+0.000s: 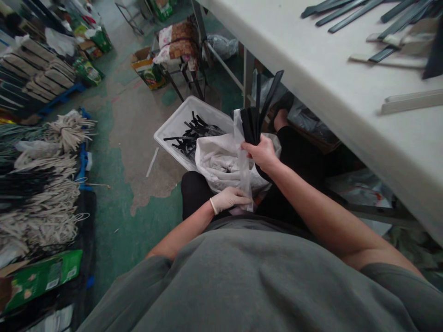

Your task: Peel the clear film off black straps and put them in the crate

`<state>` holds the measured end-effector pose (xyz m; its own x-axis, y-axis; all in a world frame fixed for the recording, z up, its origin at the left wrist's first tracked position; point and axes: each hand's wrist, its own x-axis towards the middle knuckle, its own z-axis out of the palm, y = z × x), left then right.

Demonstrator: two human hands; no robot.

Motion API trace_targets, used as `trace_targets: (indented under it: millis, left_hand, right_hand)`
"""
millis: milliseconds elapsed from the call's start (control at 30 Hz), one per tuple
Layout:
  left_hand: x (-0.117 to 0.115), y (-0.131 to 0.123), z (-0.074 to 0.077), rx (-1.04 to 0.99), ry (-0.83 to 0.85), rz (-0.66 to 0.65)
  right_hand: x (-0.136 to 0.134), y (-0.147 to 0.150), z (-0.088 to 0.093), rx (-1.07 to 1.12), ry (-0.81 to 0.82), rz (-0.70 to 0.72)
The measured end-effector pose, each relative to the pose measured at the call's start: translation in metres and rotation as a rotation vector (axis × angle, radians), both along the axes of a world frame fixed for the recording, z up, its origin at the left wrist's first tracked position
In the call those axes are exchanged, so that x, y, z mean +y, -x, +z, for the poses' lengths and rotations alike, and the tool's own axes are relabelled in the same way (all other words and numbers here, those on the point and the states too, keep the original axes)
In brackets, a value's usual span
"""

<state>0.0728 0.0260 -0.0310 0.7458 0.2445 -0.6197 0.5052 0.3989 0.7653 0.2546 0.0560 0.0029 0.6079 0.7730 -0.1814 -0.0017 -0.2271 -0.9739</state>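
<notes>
My right hand (263, 152) is closed around a bundle of black flat strips (258, 113) that fan upward out of a thin clear plastic bag (242, 152). My left hand (229, 198), in a white glove, pinches the lower end of that bag just above my lap. Behind both hands lies a crumpled white bag (218, 161). A white bin (180, 121) on the floor beyond it holds several more black strips (192, 133).
A white table (328, 78) runs along the right, with long dark strips (349, 14) and pale strips (411, 102) on top. At left are piles of corded bundles (44, 184) and stacked goods (38, 69). Boxes and a stool (176, 46) stand on the green floor.
</notes>
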Motion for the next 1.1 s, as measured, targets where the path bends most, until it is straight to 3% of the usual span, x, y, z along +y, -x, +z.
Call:
trace_targets:
  millis: [100,167,200,267,333,400,467,533,567,633,767,867,967,1100]
  left_hand:
    - [-0.002,0.008,0.005,0.049,0.030,-0.042]
    - [0.012,0.017,0.009,0.011,0.040,0.026]
    - [0.025,0.024,0.013,-0.027,0.033,0.133]
    - [0.063,0.047,0.029,-0.135,-0.024,0.494]
    - [0.109,0.080,0.058,-0.282,-0.155,0.939]
    - [0.149,0.116,0.093,-0.428,-0.306,1.275]
    - [0.171,0.147,0.125,-0.541,-0.431,1.527]
    - [0.169,0.162,0.141,-0.591,-0.465,1.655]
    - [0.161,0.162,0.141,-0.586,-0.433,1.674]
    - [0.134,0.151,0.128,-0.524,-0.263,1.653]
    - [0.076,0.111,0.074,-0.391,0.243,1.544]
    - [0.048,0.092,0.045,-0.387,0.424,1.530]
    - [0.034,0.083,0.035,-0.409,0.468,1.488]
    - [0.024,0.076,0.036,-0.381,0.498,1.451]
  right_hand:
    - [-0.006,-0.001,0.006,0.038,0.011,0.033]
    - [-0.013,-0.001,0.011,0.066,0.037,0.110]
    - [-0.017,0.000,0.014,0.085,0.053,0.162]
    - [-0.027,0.001,0.018,0.136,0.079,0.269]
    - [-0.037,0.004,0.022,0.188,0.090,0.347]
    - [-0.047,0.009,0.025,0.205,0.112,0.407]
    - [-0.055,0.014,0.028,0.192,0.147,0.456]
    - [-0.063,0.021,0.032,0.165,0.184,0.493]
    - [-0.067,0.024,0.034,0.150,0.203,0.509]
    - [-0.074,0.032,0.039,0.139,0.268,0.540]
    - [-0.083,0.044,0.043,0.125,0.409,0.584]
    - [-0.088,0.049,0.040,0.090,0.398,0.626]
    - [-0.089,0.054,0.038,0.043,0.367,0.661]
    - [-0.086,0.060,0.039,0.001,0.359,0.659]
